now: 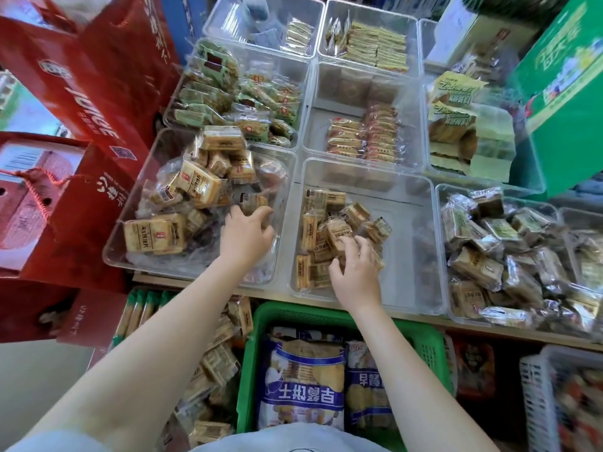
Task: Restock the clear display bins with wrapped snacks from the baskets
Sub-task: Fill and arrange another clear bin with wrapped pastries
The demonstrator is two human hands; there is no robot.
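Observation:
Clear display bins cover the shelf. My left hand [245, 232] reaches into the front-left clear bin [112, 252], fingers curled round a brown wrapped snack [253, 202] in its right part. That bin is heaped with tan wrapped biscuit packs [195, 185]. My right hand [355, 269] is inside the middle front bin [421, 288], fingers bent over a small pile of tan wrapped snacks [326, 230]; it grips one pack at its fingertips. Below the shelf a green basket [427, 347] holds large blue-and-white biscuit bags [303, 386].
Red gift boxes [98, 102] stand at the left and a green carton [564, 93] at the right. More bins of snacks fill the back rows and the right bin [509, 256]. Loose tan packs [218, 363] lie left of the basket; a white basket [535, 386] sits lower right.

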